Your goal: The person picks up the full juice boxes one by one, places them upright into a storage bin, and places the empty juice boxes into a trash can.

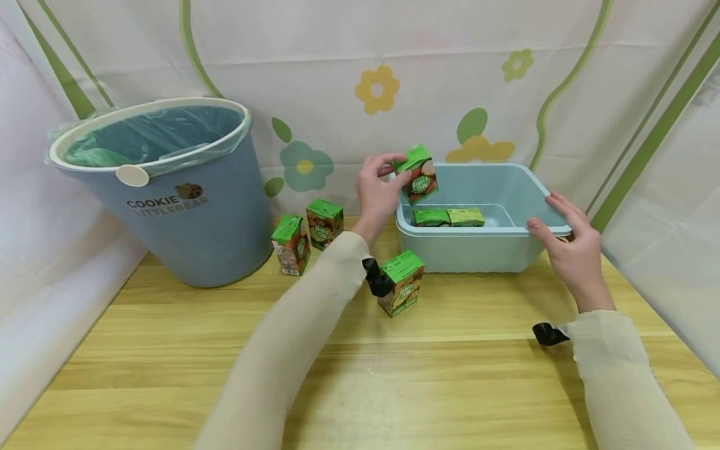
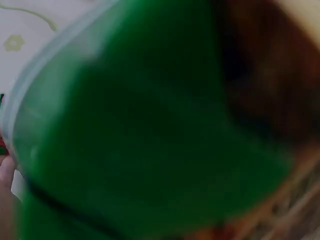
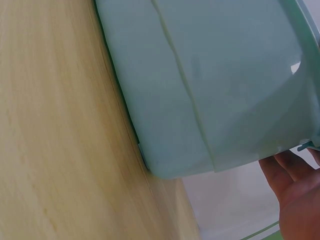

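Note:
In the head view my left hand (image 1: 379,192) pinches a small green-and-brown carton (image 1: 419,178), tilted, over the left end of a light-blue plastic tub (image 1: 467,250). My right hand (image 1: 576,250) grips the tub's near right corner, thumb at the front rim and fingers on the right side. Two cartons (image 1: 449,217) lie side by side in the tub. Another carton (image 1: 402,284) stands on the table below my left wrist; a blurred green surface (image 2: 150,125) fills most of the left wrist view. The right wrist view shows my right hand (image 3: 297,200) against the tub's outer wall (image 3: 200,90).
Two more cartons, one in front (image 1: 291,245) and one behind (image 1: 325,224), stand left of my left forearm. A blue bucket (image 1: 197,231) lined with a clear bag stands at the left. A patterned white curtain (image 1: 326,81) hangs behind the wooden table (image 1: 394,387).

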Available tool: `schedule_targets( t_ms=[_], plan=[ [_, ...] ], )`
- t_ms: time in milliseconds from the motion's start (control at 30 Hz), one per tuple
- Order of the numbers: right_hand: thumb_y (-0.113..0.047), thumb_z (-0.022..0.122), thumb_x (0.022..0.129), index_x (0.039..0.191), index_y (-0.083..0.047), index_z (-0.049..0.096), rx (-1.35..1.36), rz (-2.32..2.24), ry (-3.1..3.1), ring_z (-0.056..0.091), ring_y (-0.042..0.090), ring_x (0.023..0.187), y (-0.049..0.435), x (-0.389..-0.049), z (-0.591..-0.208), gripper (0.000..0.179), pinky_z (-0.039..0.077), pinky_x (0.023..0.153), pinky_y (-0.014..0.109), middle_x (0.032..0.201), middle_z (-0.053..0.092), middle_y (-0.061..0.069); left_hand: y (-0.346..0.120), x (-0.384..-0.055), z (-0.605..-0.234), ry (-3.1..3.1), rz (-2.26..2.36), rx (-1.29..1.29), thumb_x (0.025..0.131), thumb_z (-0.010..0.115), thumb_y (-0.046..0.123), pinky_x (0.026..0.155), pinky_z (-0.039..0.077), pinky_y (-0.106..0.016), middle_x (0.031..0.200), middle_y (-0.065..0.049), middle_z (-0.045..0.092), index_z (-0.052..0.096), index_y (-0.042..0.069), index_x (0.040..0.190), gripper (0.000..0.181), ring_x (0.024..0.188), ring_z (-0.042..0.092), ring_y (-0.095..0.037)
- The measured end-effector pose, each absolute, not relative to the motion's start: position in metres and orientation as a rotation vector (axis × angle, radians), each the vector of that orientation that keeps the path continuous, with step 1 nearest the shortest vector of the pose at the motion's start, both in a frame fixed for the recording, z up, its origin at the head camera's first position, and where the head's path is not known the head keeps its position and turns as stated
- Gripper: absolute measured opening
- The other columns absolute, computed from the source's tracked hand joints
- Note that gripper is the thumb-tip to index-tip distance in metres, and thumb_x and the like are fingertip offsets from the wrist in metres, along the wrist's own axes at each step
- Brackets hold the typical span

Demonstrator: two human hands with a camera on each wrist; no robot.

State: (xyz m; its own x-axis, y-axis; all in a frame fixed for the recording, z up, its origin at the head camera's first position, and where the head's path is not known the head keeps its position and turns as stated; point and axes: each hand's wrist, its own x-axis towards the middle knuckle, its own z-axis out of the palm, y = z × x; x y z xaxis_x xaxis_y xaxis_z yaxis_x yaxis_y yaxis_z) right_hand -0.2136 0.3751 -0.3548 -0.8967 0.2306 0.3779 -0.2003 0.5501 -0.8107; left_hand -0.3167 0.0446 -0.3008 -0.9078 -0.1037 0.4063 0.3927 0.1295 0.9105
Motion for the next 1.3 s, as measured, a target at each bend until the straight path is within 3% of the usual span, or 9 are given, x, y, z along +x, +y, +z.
schedule_targets(
  t_ms=[133, 300, 467, 767, 967, 1300],
  plan=[
    [-0.035, 0.07, 0.103, 0.162, -0.024, 0.047, -0.026, 1.315, -2.342, 0.026, 0.007, 0.16, 0.374, -0.213, -0.355, 0.064, 0.035, 0.103, -0.001, 0.171, 0.035, -0.017, 0.043, -0.321, -0.305, -2.134, -1.653, -0.45, 0.096, 0.079, 0.01, 0.101, 0.059, -0.04, 0.125, -0.008, 0.064, 0.078, 0.012, 0.117, 0.021, 0.117, 0.066, -0.023],
    [-0.035, 0.07, 0.103, 0.162, -0.022, 0.047, -0.033, 1.317, -2.343, 0.026, 0.008, 0.161, 0.372, -0.212, -0.354, 0.064, 0.035, 0.106, 0.001, 0.172, 0.035, -0.016, 0.041, -0.325, -0.304, -2.266, -1.404, -0.613, 0.098, 0.076, 0.011, 0.091, 0.055, -0.032, 0.125, -0.009, 0.064, 0.077, 0.011, 0.116, 0.017, 0.109, 0.062, -0.025],
    [-0.035, 0.069, 0.103, 0.162, -0.02, 0.047, -0.037, 1.312, -2.347, 0.026, 0.008, 0.161, 0.371, -0.211, -0.353, 0.065, 0.034, 0.11, 0.002, 0.172, 0.036, -0.016, 0.041, -0.326, -0.301, -2.365, -1.251, -0.718, 0.1, 0.075, 0.012, 0.097, 0.046, -0.036, 0.128, -0.007, 0.066, 0.076, 0.012, 0.119, 0.019, 0.113, 0.056, -0.03],
    [-0.036, 0.069, 0.103, 0.162, -0.023, 0.047, -0.032, 1.313, -2.345, 0.026, 0.007, 0.161, 0.373, -0.214, -0.354, 0.064, 0.035, 0.115, 0.008, 0.172, 0.035, -0.016, 0.045, -0.329, -0.294, -2.503, -1.027, -0.794, 0.102, 0.073, 0.017, 0.087, 0.048, -0.032, 0.125, -0.007, 0.069, 0.075, 0.012, 0.123, 0.022, 0.09, 0.06, -0.019],
    [-0.037, 0.069, 0.103, 0.162, -0.025, 0.047, -0.037, 1.329, -2.341, 0.026, 0.007, 0.16, 0.374, -0.214, -0.355, 0.064, 0.035, 0.116, 0.009, 0.172, 0.034, -0.018, 0.051, -0.335, -0.287, -2.671, -0.836, -0.802, 0.104, 0.071, 0.027, 0.093, 0.057, -0.032, 0.126, -0.004, 0.074, 0.07, 0.015, 0.135, 0.033, 0.102, 0.07, -0.016],
    [-0.035, 0.07, 0.103, 0.161, -0.023, 0.048, -0.033, 1.332, -2.329, 0.028, 0.006, 0.159, 0.375, -0.215, -0.355, 0.064, 0.036, 0.106, 0.0, 0.171, 0.036, -0.017, 0.057, -0.339, -0.28, -2.827, -0.838, -0.909, 0.104, 0.069, 0.02, 0.1, 0.056, -0.031, 0.134, -0.003, 0.07, 0.069, 0.012, 0.134, 0.031, 0.119, 0.065, -0.017]
  ],
)
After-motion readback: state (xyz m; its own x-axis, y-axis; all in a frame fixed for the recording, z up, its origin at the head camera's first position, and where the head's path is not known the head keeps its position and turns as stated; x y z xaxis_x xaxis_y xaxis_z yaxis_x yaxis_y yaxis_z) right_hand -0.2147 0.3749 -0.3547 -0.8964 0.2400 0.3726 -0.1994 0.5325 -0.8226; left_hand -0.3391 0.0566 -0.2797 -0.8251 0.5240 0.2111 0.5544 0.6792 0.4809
